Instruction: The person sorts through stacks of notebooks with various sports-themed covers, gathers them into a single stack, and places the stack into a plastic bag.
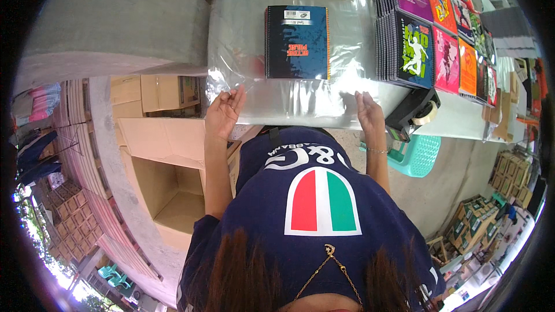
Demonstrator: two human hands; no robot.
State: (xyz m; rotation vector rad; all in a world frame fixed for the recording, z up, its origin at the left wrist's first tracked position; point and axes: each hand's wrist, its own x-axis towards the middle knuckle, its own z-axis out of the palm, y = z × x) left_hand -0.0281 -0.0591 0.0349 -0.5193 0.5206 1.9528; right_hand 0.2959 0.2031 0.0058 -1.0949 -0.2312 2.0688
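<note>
- Blue spiral notebook (298, 43), maybe stacked: flat on clear film (289, 101) over tabletop (462, 119); likely stiff, moderately light; grip both coil sides.
- Film: probably thin, slippery; pinch corners.
- Left hand (226, 114), right hand (370, 117): near film's front corners; can't tell if pinching.

An open cardboard box (159, 173) stands lower than the left fingers (240, 97), at their left side. To the lower right of the right fingers (359, 101) is a turquoise plastic stool (425, 155); farther, piled cartons (475, 219).
</note>
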